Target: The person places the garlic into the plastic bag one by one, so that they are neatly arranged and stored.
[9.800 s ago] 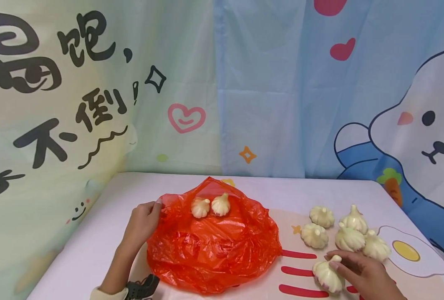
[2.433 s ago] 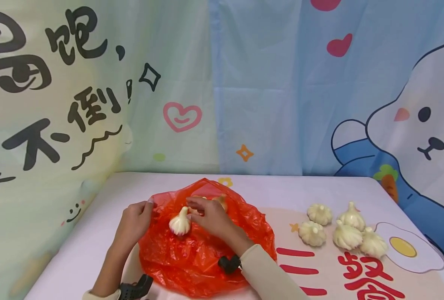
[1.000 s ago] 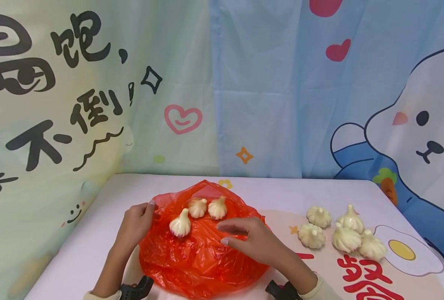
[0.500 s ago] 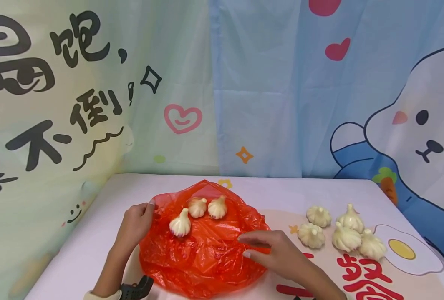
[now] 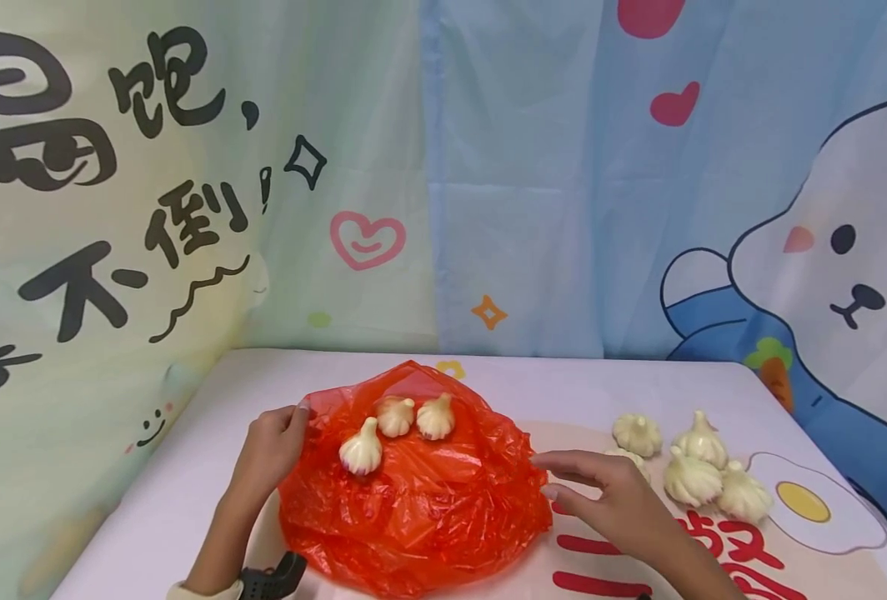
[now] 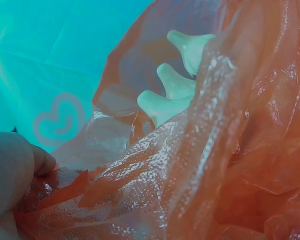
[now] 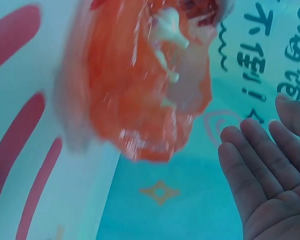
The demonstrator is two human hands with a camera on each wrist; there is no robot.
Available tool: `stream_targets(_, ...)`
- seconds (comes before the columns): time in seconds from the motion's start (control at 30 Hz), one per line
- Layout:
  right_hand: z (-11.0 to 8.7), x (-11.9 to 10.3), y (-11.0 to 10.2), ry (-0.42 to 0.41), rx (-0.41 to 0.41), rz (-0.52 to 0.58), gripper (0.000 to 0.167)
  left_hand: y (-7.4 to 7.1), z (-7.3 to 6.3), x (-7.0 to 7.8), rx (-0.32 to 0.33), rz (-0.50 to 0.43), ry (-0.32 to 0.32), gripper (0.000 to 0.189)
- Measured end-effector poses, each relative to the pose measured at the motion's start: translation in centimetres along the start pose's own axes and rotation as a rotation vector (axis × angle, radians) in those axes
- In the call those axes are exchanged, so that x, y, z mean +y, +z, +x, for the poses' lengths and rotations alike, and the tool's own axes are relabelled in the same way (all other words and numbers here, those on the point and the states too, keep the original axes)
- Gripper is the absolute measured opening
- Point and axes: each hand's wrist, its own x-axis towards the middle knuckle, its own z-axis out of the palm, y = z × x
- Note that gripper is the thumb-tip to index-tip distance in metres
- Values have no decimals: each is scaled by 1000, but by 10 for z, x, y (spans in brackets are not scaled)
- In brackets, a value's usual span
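Garlic bulbs (image 5: 395,416), three of them, sit in the wide mouth of our red bag (image 5: 413,517), left of centre on the tabletop (image 5: 263,375), the bag's peak close to the far edge. Two sit side by side; the third is just nearer us and to the left, neck up. And look at our left hand (image 5: 269,446): that grip is pinching the bag's left rim, thumb against fingers! Over on the other flank, our right hand (image 5: 616,500) hovers just beside the bag's right side, palm bare, fingers extended, thumb well apart, nothing in that grip. Beyond it we count five more bulbs (image 5: 692,479) towards the tabletop's right edge: three bunched together, two to their left, one of those partly hidden by our right hand. Just beside the bunch, a printed fried egg (image 5: 807,498) reaches towards that same right edge.
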Motion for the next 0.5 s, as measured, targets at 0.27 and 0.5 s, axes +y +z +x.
stream_targets(0.27, -12, 20, -23, 24, 127, -94, 34, -1, 1, 2, -11, -13, -8, 47)
stream_targets(0.5, -18, 37, -37, 80, 212, -232, 42, -1, -1, 3, -9, -7, -9, 48)
